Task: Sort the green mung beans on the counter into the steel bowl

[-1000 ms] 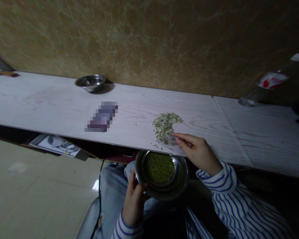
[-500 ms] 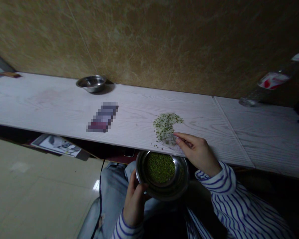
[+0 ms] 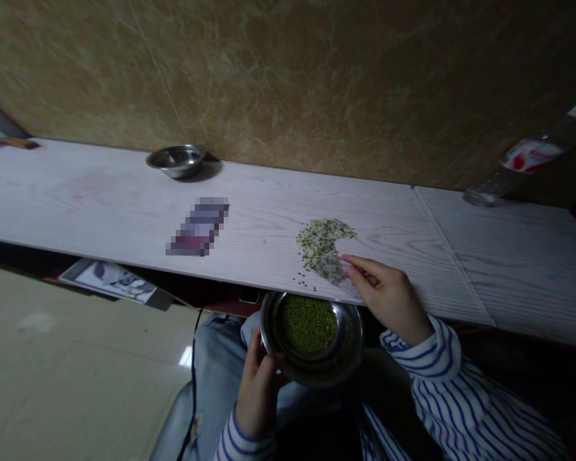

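My left hand [image 3: 259,387] is closed on the left rim of a steel bowl [image 3: 350,352], held over my lap just below the table edge. Green mung beans [image 3: 310,323] cover the bowl's bottom. On the tabletop above it lies a loose spread of more mung beans [image 3: 317,240], a few stray ones near the edge. At the right side of this spread, my right hand [image 3: 381,288] pinches a thin see-through sheet [image 3: 338,272], apparently plastic. The sheet lies low over the nearest beans, and my fingers hide part of it.
Farther left on the pale wooden table [image 3: 269,192] stands a second steel bowl [image 3: 177,163], by the wall. A blurred-out flat object [image 3: 199,227] lies in front of it. A clear bottle [image 3: 528,157] stands at the right. Papers [image 3: 108,282] rest on a shelf below the tabletop.
My right hand has shifted slightly right with the see-through sheet. My left hand and the bowl of beans have stayed almost in place.
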A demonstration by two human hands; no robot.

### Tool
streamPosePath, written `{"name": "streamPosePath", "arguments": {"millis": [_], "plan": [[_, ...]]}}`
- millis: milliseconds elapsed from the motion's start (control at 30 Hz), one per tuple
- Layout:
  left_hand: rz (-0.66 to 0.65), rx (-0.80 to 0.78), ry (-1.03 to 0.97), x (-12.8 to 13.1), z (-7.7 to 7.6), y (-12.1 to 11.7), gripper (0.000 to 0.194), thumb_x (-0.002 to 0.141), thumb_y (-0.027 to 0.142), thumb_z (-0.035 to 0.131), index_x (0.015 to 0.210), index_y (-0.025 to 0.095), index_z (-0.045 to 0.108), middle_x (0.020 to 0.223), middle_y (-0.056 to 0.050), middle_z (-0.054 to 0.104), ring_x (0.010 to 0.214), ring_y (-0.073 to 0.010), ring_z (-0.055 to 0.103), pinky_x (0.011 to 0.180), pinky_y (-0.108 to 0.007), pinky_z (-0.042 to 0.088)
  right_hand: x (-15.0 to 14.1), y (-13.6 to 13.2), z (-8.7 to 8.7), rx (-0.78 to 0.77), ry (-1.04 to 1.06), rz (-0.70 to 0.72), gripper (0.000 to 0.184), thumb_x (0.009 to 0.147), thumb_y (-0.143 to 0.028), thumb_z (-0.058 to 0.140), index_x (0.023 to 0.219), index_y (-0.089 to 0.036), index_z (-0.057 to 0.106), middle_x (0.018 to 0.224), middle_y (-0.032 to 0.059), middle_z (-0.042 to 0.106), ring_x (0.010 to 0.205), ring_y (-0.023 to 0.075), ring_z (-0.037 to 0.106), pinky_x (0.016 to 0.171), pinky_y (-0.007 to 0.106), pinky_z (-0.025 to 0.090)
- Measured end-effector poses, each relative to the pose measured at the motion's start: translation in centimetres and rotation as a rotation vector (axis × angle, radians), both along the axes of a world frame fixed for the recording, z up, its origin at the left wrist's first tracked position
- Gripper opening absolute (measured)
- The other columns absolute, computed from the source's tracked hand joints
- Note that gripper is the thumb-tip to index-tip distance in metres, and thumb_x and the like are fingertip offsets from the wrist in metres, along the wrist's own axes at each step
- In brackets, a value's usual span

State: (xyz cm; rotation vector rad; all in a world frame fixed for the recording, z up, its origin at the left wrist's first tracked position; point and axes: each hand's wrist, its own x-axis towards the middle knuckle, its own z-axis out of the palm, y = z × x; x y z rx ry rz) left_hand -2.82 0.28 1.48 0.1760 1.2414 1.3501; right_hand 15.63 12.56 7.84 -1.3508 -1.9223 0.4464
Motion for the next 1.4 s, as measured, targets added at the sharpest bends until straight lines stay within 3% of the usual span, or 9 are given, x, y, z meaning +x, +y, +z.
{"name": "streamPosePath", "arguments": {"millis": [633, 933, 1133, 1300, 1400], "plan": [[0.010, 0.016, -0.018, -0.3, -0.3, -0.1, 0.066, 0.064, 0.026, 0.064, 0.128, 0.027, 0.049, 0.130, -0.009, 0.056, 0.108, -0.0303, 0.056, 0.067, -0.033, 0.054, -1.0, 0.3, 0.6, 0.037, -0.011, 0.028, 0.028, 0.088, -0.023, 0.054, 0.110, -0.021, 0.071, 0.108, 0.0060, 0.074, 0.096, 0.0204, 0.071, 0.086, 0.033, 0.058], [0.009, 0.021, -0.015, -0.4, -0.3, -0.1, 0.064, 0.067, 0.026, 0.062, 0.129, 0.027, 0.048, 0.124, -0.009, 0.058, 0.097, -0.0267, 0.058, 0.064, -0.034, 0.052, -1.0, 0.3, 0.7, 0.053, -0.039, 0.012, 0.028, 0.089, -0.023, 0.053, 0.110, -0.019, 0.071, 0.108, 0.0073, 0.074, 0.096, 0.0208, 0.071, 0.086, 0.033, 0.057], [0.032, 0.004, 0.000, -0.4, -0.2, -0.1, 0.063, 0.064, 0.025, 0.064, 0.126, 0.026, 0.052, 0.122, -0.010, 0.059, 0.099, -0.0281, 0.057, 0.064, -0.033, 0.052, -1.3, 0.5, 0.8, 0.069, -0.051, -0.005, 0.029, 0.089, -0.023, 0.053, 0.111, -0.020, 0.071, 0.109, 0.0066, 0.074, 0.096, 0.0208, 0.071, 0.085, 0.033, 0.057], [0.045, 0.022, -0.011, -0.6, -0.3, -0.1, 0.059, 0.065, 0.024, 0.065, 0.123, 0.024, 0.055, 0.105, -0.008, 0.064, 0.086, -0.0235, 0.060, 0.064, -0.032, 0.053, -1.9, 0.7, 1.1, 0.097, -0.080, -0.012, 0.029, 0.089, -0.021, 0.052, 0.111, -0.017, 0.071, 0.108, 0.0078, 0.074, 0.095, 0.0201, 0.070, 0.086, 0.032, 0.057], [0.046, 0.012, -0.004, -0.7, -0.4, -0.1, 0.062, 0.063, 0.023, 0.066, 0.124, 0.024, 0.055, 0.109, -0.009, 0.064, 0.090, -0.0246, 0.060, 0.065, -0.032, 0.053, -2.2, 0.8, 1.1, 0.110, -0.101, -0.004, 0.030, 0.089, -0.020, 0.051, 0.111, -0.018, 0.071, 0.108, 0.0075, 0.074, 0.094, 0.0196, 0.071, 0.086, 0.032, 0.057]]}}
